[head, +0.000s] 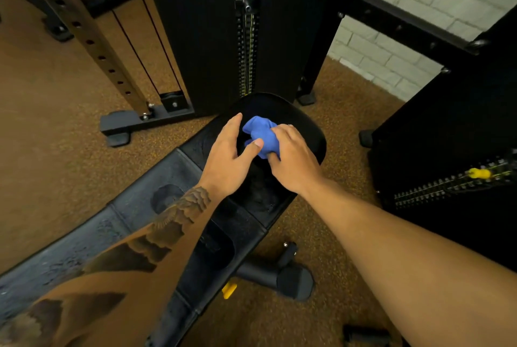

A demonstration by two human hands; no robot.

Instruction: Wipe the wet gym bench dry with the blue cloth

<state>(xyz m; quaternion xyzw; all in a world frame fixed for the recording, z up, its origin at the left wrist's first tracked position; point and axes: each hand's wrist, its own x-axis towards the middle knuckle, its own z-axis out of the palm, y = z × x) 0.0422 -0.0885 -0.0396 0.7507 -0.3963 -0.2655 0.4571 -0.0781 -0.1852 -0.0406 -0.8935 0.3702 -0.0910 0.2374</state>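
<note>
Blue cloth point(260, 130), bunched into a wad, sits on the black seat pad point(307, 134) at the rounded far end of the gym bench point(134, 206). The right hand point(293, 156) has its fingers curled over the wad's right side and grips it, with the thumb at the wad's near edge. The left hand point(228, 159) lies just left of those fingers. Its own fingers are straight and together, pointing past the cloth over the pad and gripping nothing; only its thumb tip touches the wad's near left side.

Back from both wrists, the bench's long back pad point(64, 262) runs toward the lower left, speckled with water drops. Beyond the fingertips stands a black weight stack point(246, 53) with a yellow-marked scale. Left of the left fingers, a perforated steel upright point(92, 41) rises from the brown speckled floor point(42, 123). Right of the right fingers, a second stack carries a yellow pin point(479, 173), and a pale brick wall point(405, 11) stands behind.
</note>
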